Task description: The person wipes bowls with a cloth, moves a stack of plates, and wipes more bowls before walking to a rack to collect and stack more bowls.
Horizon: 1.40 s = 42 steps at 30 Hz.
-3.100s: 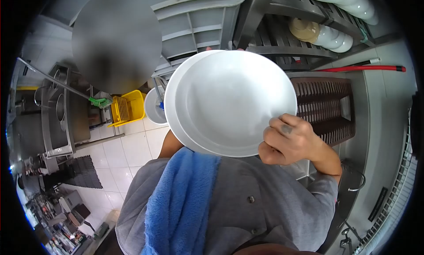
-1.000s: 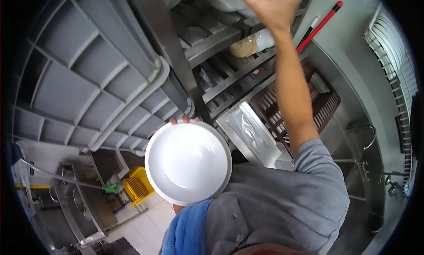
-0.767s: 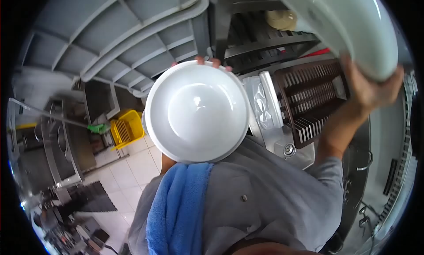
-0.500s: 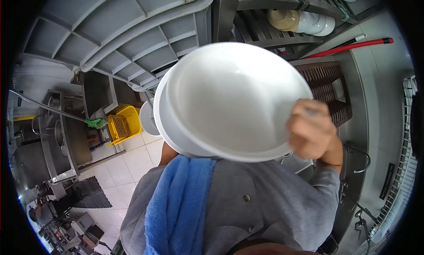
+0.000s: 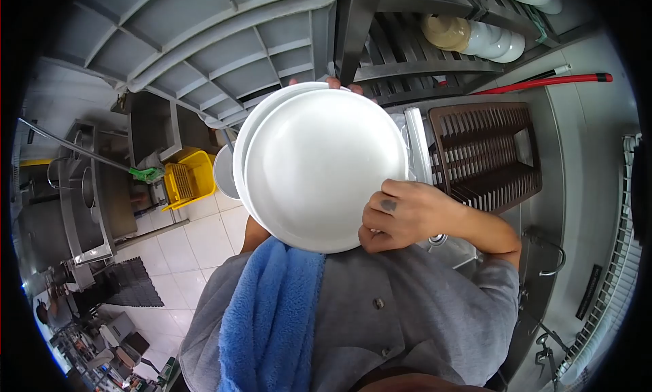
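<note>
A round white plate (image 5: pixel 326 168) lies in front of my chest on top of at least one more white plate (image 5: pixel 240 151), whose rim shows at the left. My left hand (image 5: pixel 333 83) supports them from below; only its fingertips curl over the far rim, and the palm is hidden. At the near right edge, my right hand (image 5: pixel 401 215) grips the top plate's rim with bent fingers. Over my grey shirt hangs a fluffy blue towel (image 5: pixel 272 310), just below the plates.
Grey ribbed crates (image 5: pixel 224 45) rise at upper left. A brown dish rack (image 5: pixel 485 154) stands on the steel counter at right, beside a clear plastic-wrapped roll (image 5: pixel 419 147). Stacked bowls (image 5: pixel 472 35) sit on a slatted shelf. A yellow mop bucket (image 5: pixel 197 181) is on the floor.
The top plate has come down, away from the camera, onto the plate beneath. My right hand moved down and left with it. My left fingertips now show at the far rim.
</note>
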Tool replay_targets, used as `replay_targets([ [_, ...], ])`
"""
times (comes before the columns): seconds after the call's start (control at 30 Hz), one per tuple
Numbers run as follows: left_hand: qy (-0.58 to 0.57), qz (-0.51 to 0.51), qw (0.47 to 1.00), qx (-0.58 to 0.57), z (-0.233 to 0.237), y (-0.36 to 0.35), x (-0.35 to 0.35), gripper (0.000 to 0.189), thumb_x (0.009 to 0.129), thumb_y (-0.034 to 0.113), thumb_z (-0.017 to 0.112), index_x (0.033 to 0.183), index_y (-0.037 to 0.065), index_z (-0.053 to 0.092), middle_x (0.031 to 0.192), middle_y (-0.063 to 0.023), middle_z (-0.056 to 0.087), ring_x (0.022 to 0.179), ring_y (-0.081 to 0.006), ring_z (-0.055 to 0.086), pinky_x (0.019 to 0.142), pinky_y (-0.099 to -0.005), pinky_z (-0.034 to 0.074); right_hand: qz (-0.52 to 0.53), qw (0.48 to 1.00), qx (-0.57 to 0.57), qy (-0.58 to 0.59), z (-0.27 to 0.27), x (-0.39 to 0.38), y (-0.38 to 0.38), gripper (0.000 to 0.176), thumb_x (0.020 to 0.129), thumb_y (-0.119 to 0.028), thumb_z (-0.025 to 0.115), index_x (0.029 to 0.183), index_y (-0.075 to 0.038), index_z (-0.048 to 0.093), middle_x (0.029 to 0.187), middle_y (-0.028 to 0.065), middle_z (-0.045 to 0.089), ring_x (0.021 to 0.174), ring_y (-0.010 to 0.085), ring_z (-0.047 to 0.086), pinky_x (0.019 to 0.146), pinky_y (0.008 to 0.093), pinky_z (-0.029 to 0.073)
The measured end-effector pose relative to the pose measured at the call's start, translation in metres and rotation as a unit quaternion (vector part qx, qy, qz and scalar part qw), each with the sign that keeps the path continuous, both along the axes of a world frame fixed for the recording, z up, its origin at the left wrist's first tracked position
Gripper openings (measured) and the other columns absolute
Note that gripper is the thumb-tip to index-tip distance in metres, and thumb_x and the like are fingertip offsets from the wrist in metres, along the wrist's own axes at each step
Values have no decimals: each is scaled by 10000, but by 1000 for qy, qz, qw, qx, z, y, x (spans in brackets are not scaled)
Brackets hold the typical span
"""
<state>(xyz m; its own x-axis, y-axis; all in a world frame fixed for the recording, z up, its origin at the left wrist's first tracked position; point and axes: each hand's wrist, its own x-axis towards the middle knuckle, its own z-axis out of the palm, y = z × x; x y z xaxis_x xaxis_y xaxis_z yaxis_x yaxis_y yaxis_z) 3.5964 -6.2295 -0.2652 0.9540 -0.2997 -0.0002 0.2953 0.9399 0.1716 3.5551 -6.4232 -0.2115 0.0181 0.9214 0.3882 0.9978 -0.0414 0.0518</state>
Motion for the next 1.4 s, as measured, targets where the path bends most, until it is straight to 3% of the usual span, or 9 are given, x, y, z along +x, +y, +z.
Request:
replay_targets([
  [0.23,3,-6,1000,0,-1,-6,1,433,907,509,514,1091,125,589,1140,-124,578,1093,-322,557,896,-508,491,-11,996,-71,50,-14,4,-9,288,714,-187,611,994,-229,559,868,-16,500,772,130,515,666,251,430],
  [0.53,4,-20,1000,16,-1,-11,7,433,907,514,511,1085,127,591,1135,-122,581,1085,-323,561,890,-510,494,10,984,-117,132,-3,19,-14,305,735,-242,649,1024,-158,600,920,35,544,935,209,550,823,318,444],
  [0.7,6,-30,999,31,2,-10,5,434,907,516,510,1082,128,592,1132,-122,582,1081,-323,564,886,-510,496,-123,972,144,137,19,77,-45,245,756,-217,708,917,-50,631,929,72,589,888,236,575,765,366,473],
  [0.83,17,-28,999,41,0,-4,-2,434,907,518,509,1080,129,593,1130,-121,583,1078,-323,566,883,-511,497,-469,762,428,131,75,198,-97,267,743,-212,687,897,2,644,736,125,630,825,263,611,737,381,491],
  [0.93,15,-21,999,47,1,0,-6,435,907,519,508,1078,129,594,1128,-121,584,1075,-323,567,881,-511,498,-685,594,422,10,83,297,-129,685,680,-368,784,1110,88,506,1105,238,571,1038,355,578,853,424,485],
  [0.97,15,-19,998,52,1,0,-6,435,907,520,508,1078,129,594,1128,-121,584,1074,-323,568,880,-511,498,-683,592,428,4,85,314,-129,685,680,-368,784,1110,88,506,1105,238,571,1038,355,578,853,424,485],
  [1.07,14,-17,998,57,0,3,-6,435,907,521,507,1076,130,595,1126,-120,585,1072,-324,569,878,-512,499,-715,444,506,189,96,336,-109,917,612,-423,843,1212,55,339,1197,242,495,1089,405,546,905,437,481],
  [1.23,20,-17,997,70,-2,6,-9,436,906,523,505,1073,131,597,1124,-120,586,1068,-324,572,875,-513,501,-652,301,652,243,100,360,-94,824,557,-226,873,1153,28,363,1189,242,515,1050,400,575,927,433,479],
  [1.4,20,-18,997,74,-2,6,-8,437,906,526,504,1070,132,598,1121,-119,587,1063,-324,574,871,-513,503,-606,314,697,220,104,366,-104,741,549,-207,857,1094,37,419,1051,250,607,994,397,607,918,420,485],
])
